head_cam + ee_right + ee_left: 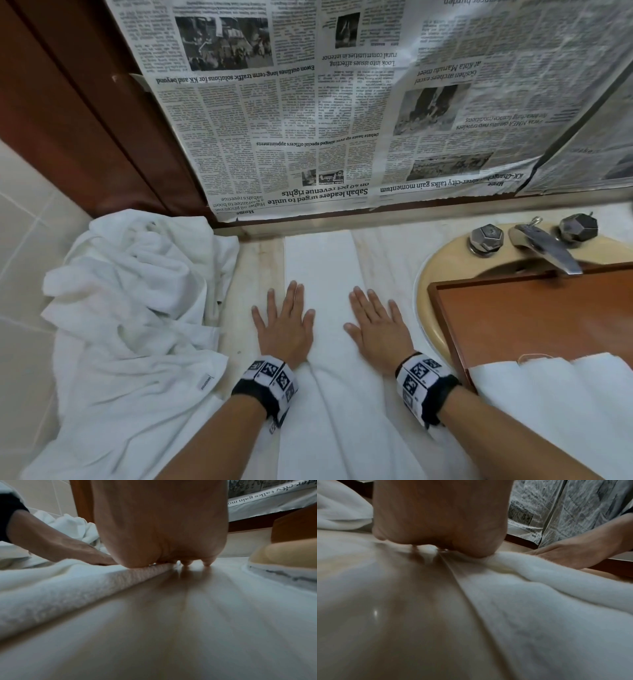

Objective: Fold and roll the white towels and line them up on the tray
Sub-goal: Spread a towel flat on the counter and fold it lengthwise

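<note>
A white towel, folded into a long narrow strip, lies on the marble counter and runs from the back wall toward me. My left hand lies flat with straight fingers on the strip's left edge. My right hand lies flat on its right edge. The wrist views show each palm pressing down where towel meets counter. A brown wooden tray sits over the sink at the right, with white towels at its near end.
A crumpled heap of white towels covers the counter's left end. A beige sink with a chrome tap and two knobs sits at the back right. Newspaper covers the wall behind.
</note>
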`<state>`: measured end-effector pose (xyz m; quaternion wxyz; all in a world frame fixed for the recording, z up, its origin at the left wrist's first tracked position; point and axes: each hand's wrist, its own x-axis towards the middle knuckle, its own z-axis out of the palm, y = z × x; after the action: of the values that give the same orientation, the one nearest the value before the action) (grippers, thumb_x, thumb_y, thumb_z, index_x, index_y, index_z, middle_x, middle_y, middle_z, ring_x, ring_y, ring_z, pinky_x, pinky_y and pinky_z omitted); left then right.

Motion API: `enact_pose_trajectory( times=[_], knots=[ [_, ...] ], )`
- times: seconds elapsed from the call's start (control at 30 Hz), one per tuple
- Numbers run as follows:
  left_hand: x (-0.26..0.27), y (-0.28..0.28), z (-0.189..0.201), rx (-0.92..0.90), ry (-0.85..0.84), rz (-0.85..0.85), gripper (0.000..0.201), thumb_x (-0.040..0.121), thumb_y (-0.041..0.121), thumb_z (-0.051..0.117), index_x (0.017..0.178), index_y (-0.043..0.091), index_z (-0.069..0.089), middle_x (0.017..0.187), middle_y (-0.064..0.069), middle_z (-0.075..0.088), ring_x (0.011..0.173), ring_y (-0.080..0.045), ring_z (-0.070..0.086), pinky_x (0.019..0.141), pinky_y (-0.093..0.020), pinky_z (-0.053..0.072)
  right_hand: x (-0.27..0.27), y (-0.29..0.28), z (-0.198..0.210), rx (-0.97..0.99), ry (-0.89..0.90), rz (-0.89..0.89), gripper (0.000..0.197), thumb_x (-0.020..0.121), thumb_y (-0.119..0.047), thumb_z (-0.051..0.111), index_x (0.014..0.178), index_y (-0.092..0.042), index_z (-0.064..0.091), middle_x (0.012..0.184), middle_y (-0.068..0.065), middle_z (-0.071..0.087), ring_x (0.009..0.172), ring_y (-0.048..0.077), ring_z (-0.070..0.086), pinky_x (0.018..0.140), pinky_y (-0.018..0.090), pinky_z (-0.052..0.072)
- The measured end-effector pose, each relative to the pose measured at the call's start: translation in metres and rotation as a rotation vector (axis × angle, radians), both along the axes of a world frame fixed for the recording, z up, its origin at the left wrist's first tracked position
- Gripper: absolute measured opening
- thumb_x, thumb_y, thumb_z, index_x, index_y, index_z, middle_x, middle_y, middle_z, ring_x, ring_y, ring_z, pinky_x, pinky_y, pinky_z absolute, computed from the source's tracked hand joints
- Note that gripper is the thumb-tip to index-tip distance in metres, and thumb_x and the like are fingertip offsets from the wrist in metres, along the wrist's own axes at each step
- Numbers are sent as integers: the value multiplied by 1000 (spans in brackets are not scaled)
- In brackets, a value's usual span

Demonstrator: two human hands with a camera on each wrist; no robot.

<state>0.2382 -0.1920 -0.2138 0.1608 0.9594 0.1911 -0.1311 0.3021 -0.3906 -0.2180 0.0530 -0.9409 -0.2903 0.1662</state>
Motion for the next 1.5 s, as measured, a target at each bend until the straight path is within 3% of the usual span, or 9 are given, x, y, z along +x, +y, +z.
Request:
enact_pose_trajectory(
  times=[0.17,0.27,0.37,0.5,0.67,0.9,1.17,1.33,1.5],
  knots=[
    [27,0,0,-6,8,17,61,103,54,8,157,36,-15,161,23,-21,152,-25,-18,119,-60,-12,33,-1,0,-22,3,16,108,61,-70,-45,155,-26,-18,159,-15,-27,151,11,-16,120,44,-9],
    [33,5,4,-15,21,-2,60,104,53,10,158,36,-12,162,23,-18,153,-26,-15,119,-61,-9,41,3,6,-36,52,18,91,78,-72,-23,156,-25,-16,159,-14,-27,151,13,-16,121,46,-8],
    [25,7,11,-59,-50,-7,57,106,48,19,160,32,8,166,18,-2,154,-24,-3,120,-59,2,29,4,14,51,81,-54,68,103,-54,15,160,-19,1,166,-6,-9,153,17,-6,122,44,0],
    [-8,8,21,-176,-246,-37,54,97,47,33,142,25,52,156,3,39,144,-25,32,116,-50,28,-19,-8,37,298,59,-167,75,90,-61,19,145,-15,43,148,4,43,136,25,39,110,40,31],
    [-40,4,12,-248,-266,-121,37,90,39,46,117,28,70,125,13,61,118,-19,51,95,-40,44,-72,-29,41,235,170,-206,44,95,-50,51,128,-21,52,124,-3,48,118,18,45,96,33,40],
    [-40,-2,12,-226,-331,-121,12,93,14,65,100,19,73,111,4,55,100,-23,49,86,-39,48,-89,-24,52,165,255,-203,20,99,-29,48,113,-17,55,110,-3,46,101,17,49,78,28,39],
    [-55,11,26,-443,-408,70,17,90,11,67,86,26,73,104,11,56,93,-1,56,83,-4,35,-117,-6,91,319,286,-248,17,98,-31,51,100,-15,57,96,4,64,84,23,61,74,36,53],
    [-65,18,22,-418,-408,57,22,90,4,62,92,23,73,98,8,65,95,-12,62,91,-27,47,-144,30,103,376,341,-185,18,98,-28,53,102,-10,56,98,10,62,87,27,61,78,39,54],
    [-75,27,16,-377,-459,37,17,88,0,65,94,13,74,98,0,68,88,-11,58,90,-27,48,-167,52,86,357,385,-208,22,98,-26,52,114,-11,53,94,5,57,87,27,60,74,33,50]
  ],
)
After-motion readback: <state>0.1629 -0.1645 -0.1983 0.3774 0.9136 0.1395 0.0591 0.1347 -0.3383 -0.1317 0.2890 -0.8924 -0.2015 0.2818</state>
